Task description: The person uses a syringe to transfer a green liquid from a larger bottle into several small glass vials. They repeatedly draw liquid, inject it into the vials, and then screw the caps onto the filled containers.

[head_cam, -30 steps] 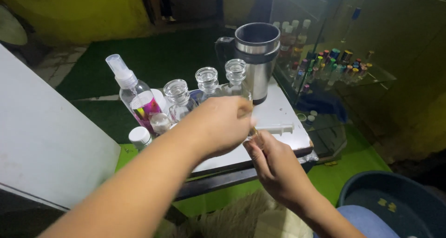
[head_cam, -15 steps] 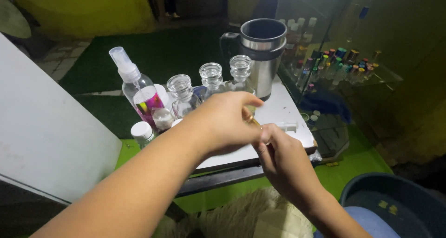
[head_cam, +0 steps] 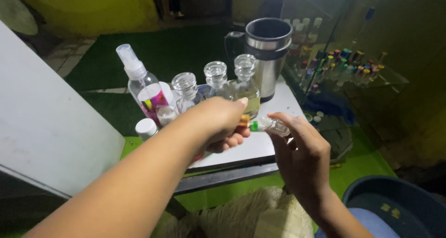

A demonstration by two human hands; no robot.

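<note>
I see a small white tabletop (head_cam: 260, 145) crowded along its far edge: a steel mug (head_cam: 268, 52) with a dark handle at the far right corner, then three clear glass bottles with faceted stoppers (head_cam: 216, 77) in a row to its left, and a spray bottle (head_cam: 141, 87) with a colourful label toward the far left corner. A white-capped small bottle (head_cam: 147, 128) sits by the left edge. Beyond the right edge, a glass case holds rows of tiny coloured vials (head_cam: 346, 63). A dark tub (head_cam: 371, 201) stands below on the green floor.

Over the near part of the tabletop, my left hand (head_cam: 218, 124) is closed around a gold-capped end, and my right hand (head_cam: 302, 154) pinches a small clear vial (head_cam: 274, 125) with its fingertips. The vial lies sideways between both hands, with a green band at its neck; my left forearm blocks much of the near-left tabletop.
</note>
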